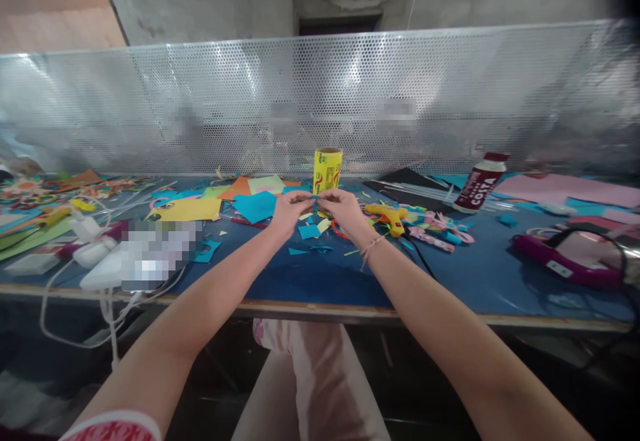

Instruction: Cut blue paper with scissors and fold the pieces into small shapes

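Observation:
Between my fingertips, above the table's middle, is a small blue piece of paper (315, 204), mostly covered by the fingers. My left hand (293, 210) pinches it from one side, and my right hand (345, 209) pinches it from the other. Just behind them stands a yellow printed roll (328, 166), upright. Under the hands lie a blue paper square (309, 231) and small blue and yellow scraps. A larger blue sheet (255, 207) is beside my left hand. Close to my right wrist is a yellow glue gun (391, 218).
A dark red COSTA bottle (481, 183) leans at the right, near a purple object (565, 261) with a cable. On the left are a yellow sheet (190, 209), white chargers (95, 248) and cords hanging over the edge. A perforated metal screen (240, 104) borders the blue table (320, 284).

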Demonstrator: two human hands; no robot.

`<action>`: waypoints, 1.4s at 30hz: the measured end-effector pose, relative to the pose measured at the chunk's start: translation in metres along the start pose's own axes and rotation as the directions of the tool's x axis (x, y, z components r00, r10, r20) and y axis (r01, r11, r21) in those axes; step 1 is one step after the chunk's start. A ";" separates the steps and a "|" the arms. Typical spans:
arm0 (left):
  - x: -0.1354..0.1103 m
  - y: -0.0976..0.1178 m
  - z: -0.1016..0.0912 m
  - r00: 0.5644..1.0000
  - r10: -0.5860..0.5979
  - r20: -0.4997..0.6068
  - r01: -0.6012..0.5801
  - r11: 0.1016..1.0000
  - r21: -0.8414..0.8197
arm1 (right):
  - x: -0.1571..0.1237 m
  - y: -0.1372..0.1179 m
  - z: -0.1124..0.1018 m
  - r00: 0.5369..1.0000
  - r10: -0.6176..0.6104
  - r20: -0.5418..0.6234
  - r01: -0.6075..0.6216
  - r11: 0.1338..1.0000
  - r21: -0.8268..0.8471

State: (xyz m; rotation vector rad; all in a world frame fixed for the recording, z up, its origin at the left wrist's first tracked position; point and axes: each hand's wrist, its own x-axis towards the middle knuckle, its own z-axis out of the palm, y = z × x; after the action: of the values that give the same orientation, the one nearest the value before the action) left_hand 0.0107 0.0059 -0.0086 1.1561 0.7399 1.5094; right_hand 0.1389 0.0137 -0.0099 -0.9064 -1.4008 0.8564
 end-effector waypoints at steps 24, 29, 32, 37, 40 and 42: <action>0.005 -0.004 -0.005 0.998 0.006 0.058 -0.004 0.999 -0.032 | -0.002 -0.010 -0.002 0.972 0.233 0.040 -0.236 0.942 0.240; 0.005 -0.005 -0.005 0.998 -0.005 0.070 0.000 0.997 0.072 | -0.002 -0.007 0.000 0.982 0.178 0.057 -0.180 0.983 0.022; 0.004 -0.006 -0.005 0.997 0.007 0.075 -0.014 0.996 0.084 | -0.006 -0.010 0.001 0.982 0.163 0.094 -0.161 0.986 -0.030; 0.004 -0.004 -0.004 0.995 -0.042 0.087 0.040 0.999 0.023 | -0.009 -0.014 0.001 0.973 0.152 0.171 -0.153 0.988 -0.008; 0.004 -0.001 -0.004 0.995 -0.078 0.066 0.079 0.997 -0.020 | -0.009 -0.015 0.000 0.972 0.130 0.198 -0.126 0.991 -0.035; 0.004 0.000 -0.004 0.993 -0.097 0.061 0.100 0.995 -0.032 | -0.009 -0.015 -0.001 0.972 0.098 0.214 -0.082 0.993 -0.082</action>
State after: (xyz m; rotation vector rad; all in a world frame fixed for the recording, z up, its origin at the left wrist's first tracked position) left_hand 0.0073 0.0101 -0.0083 1.1178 0.7175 1.3948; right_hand 0.1394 -0.0009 -0.0003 -0.9601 -1.5980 1.0031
